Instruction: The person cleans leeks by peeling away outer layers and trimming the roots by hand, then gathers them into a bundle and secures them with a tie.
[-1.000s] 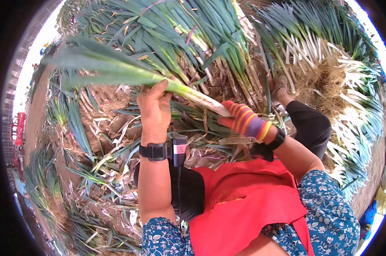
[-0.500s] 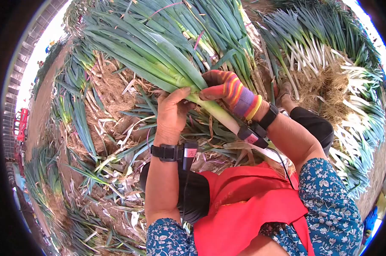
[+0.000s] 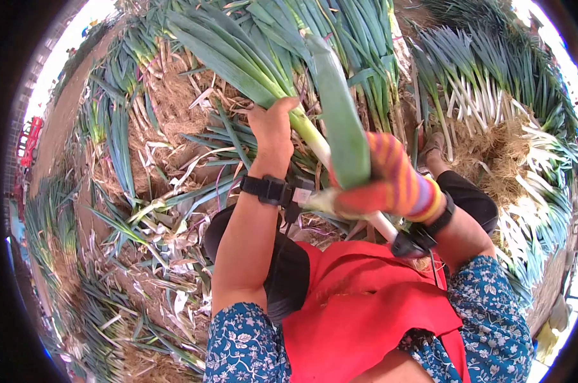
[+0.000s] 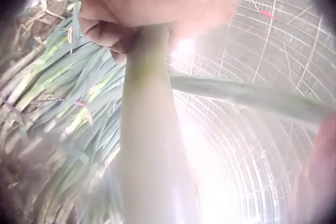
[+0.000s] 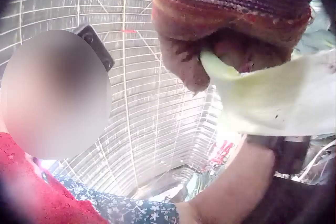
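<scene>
Leek (image 3: pixel 310 135) lies slantwise before the person, its green top to the far left and its pale shank running down to the near right, toward the red apron (image 3: pixel 365 287). The left hand (image 3: pixel 273 131) grips it where the leaves meet the shank, its fingers curled snugly round in the left wrist view. The gloved right hand (image 3: pixel 391 175) is closed on a broad green leaf (image 3: pixel 341 115), which stands up from the fist beside the shank. Whether this leaf is wholly free of the plant or hangs on by a strip at its base, I cannot tell; the pale part by the glove is blurred.

Judging by this, the stripping of this one stalk is well along: the shank between the hands looks smooth and pale, and an outer leaf is parted from the rest along most of its length. Left to do, probably, is to finish with that leaf and set the stalk down; its top keeps a full fan of leaves.

Over the wider batch, the work looks far from over. Stacked leeks (image 3: pixel 365 83) at the far middle have browner, rougher shanks and seem untreated, while the white-shanked leeks (image 3: pixel 471 105) to the right look cleaned, roots included. Dry scraps (image 3: pixel 180 300) litter the ground to the near left, likely waste from stalks already stripped.
</scene>
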Tool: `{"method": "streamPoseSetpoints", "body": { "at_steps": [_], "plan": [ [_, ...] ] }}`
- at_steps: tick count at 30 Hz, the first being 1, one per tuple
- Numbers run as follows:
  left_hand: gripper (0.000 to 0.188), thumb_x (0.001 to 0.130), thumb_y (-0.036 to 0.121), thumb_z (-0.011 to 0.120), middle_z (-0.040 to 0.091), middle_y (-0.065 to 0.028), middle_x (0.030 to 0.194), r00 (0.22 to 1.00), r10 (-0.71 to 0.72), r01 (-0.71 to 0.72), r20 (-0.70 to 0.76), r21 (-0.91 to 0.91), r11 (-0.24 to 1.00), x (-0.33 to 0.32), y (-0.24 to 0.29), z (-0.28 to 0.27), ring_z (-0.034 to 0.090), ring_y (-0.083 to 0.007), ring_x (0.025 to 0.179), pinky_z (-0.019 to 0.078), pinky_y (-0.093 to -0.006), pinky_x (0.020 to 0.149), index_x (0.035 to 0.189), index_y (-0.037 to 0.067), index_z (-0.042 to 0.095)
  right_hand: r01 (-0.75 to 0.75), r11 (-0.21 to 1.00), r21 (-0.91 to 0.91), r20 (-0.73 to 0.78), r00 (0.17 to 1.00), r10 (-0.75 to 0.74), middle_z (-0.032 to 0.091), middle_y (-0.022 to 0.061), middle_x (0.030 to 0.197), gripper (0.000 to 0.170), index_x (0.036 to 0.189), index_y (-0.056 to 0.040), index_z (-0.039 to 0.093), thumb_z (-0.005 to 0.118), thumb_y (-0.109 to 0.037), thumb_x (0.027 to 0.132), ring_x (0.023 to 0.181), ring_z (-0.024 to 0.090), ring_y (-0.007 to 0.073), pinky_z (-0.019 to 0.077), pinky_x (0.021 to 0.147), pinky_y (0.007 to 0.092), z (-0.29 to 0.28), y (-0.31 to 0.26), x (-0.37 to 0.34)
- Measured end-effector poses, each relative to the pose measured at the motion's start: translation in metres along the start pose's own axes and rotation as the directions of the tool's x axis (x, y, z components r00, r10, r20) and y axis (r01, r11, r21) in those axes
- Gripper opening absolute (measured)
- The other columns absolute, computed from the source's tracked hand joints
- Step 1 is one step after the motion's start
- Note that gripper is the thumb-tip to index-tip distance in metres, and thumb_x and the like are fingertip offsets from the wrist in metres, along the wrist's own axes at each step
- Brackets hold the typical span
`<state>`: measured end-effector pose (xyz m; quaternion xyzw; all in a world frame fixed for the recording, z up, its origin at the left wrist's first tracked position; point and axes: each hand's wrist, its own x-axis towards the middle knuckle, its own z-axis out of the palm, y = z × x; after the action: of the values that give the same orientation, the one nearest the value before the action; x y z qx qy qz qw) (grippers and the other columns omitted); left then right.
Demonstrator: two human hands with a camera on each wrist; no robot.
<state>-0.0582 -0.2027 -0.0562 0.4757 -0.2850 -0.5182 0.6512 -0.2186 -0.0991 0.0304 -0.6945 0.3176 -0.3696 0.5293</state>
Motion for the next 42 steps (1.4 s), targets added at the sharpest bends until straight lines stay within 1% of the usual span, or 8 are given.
{"method": "streamPoseSetpoints", "body": {
  "at_steps": [6,9,15,17,22,37,38,42],
  "plan": [
    [0.043,0.062,-0.002,0.072,0.059,-0.0079,0.092,0.996,0.049,-0.058,-0.077,-0.121,0.991,0.002,0.021,-0.025,0.058,-0.0217,0.082,0.0470,-0.0358,0.072,0.103,-0.004,0.056,-0.374,0.927,0.028,-0.147,0.916,0.373,0.059,0.0024,0.079,0.032,0.093,-0.0015,0.059,0.072,-0.009,0.065,0.075,0.054,0.0137,0.0417,0.069,0.0260,-0.035,0.070,-0.086],
    [0.034,0.063,-0.007,0.068,0.063,-0.0103,0.091,0.990,0.110,-0.127,-0.093,-0.195,0.973,-0.004,0.023,-0.030,0.060,-0.0205,0.077,0.0486,-0.0326,0.073,0.097,-0.005,0.060,-0.485,0.572,-0.662,-0.230,0.857,0.461,0.061,0.0131,0.090,0.048,0.106,-0.0024,0.056,0.074,-0.021,0.065,0.085,0.059,0.0275,0.0451,0.077,0.0343,-0.076,0.195,-0.180],
    [0.035,0.072,0.004,0.070,0.061,-0.0078,0.089,0.992,0.122,-0.121,-0.008,-0.219,0.968,-0.005,0.036,-0.041,0.060,-0.0209,0.076,0.0507,-0.0326,0.066,0.103,0.000,0.056,-0.605,-0.097,-0.790,-0.479,0.512,0.713,0.058,0.0184,0.108,0.036,0.109,-0.0067,0.051,0.058,-0.014,0.075,0.099,0.058,0.0304,0.0465,0.084,0.0420,-0.094,0.221,-0.197],
    [0.031,0.076,0.004,0.067,0.060,-0.0067,0.090,0.996,0.058,-0.040,0.064,-0.258,0.965,0.007,0.033,-0.051,0.059,-0.0196,0.080,0.0480,-0.0335,0.072,0.104,0.002,0.055,-0.505,0.342,-0.793,-0.428,0.860,0.278,0.057,0.0183,0.112,0.057,0.126,-0.0019,0.041,0.064,-0.016,0.076,0.104,0.055,0.0322,0.0412,0.092,0.0364,-0.096,0.205,-0.177],
    [0.031,0.080,0.007,0.065,0.059,-0.0070,0.097,0.984,0.021,0.048,0.177,-0.379,0.924,0.001,0.041,-0.044,0.055,-0.0194,0.091,0.0429,-0.0358,0.085,0.108,0.005,0.053,-0.180,0.940,-0.290,-0.177,0.975,0.132,0.063,0.0147,0.101,0.064,0.122,-0.0014,0.048,0.078,-0.017,0.068,0.094,0.060,0.0235,0.0455,0.081,0.0310,-0.049,0.140,-0.112],
    [0.024,0.082,0.016,0.065,0.038,-0.0008,0.056,0.942,-0.279,0.324,0.184,-0.302,0.896,-0.024,0.020,-0.039,0.039,-0.0173,0.052,0.0380,-0.0365,0.063,0.071,0.010,0.045,-0.318,0.779,-0.540,-0.251,0.945,0.212,0.062,0.0201,0.091,0.056,0.122,-0.0020,0.046,0.064,-0.027,0.076,0.080,0.061,0.0320,0.0489,0.073,0.0357,-0.060,0.279,-0.138],
    [0.024,0.082,0.015,0.064,0.038,-0.0013,0.055,0.951,-0.230,0.283,0.205,-0.293,0.913,-0.024,0.022,-0.045,0.039,-0.0174,0.052,0.0381,-0.0367,0.063,0.070,0.010,0.044,-0.367,0.305,-0.879,-0.195,0.860,0.472,0.061,0.0194,0.091,0.046,0.120,-0.0044,0.048,0.055,-0.029,0.082,0.075,0.060,0.0309,0.0490,0.068,0.0371,-0.067,0.300,-0.156],
    [0.019,0.082,0.009,0.062,0.041,-0.0034,0.054,0.933,-0.255,0.309,0.255,-0.198,0.930,-0.058,0.015,-0.036,0.040,-0.0180,0.048,0.0401,-0.0382,0.060,0.073,0.010,0.045,-0.286,0.218,-0.933,-0.236,0.944,0.230,0.060,0.0181,0.075,0.031,0.111,-0.0104,0.054,0.049,-0.027,0.085,0.063,0.058,0.0320,0.0449,0.054,0.0414,-0.089,0.311,-0.177]
  ]
}}
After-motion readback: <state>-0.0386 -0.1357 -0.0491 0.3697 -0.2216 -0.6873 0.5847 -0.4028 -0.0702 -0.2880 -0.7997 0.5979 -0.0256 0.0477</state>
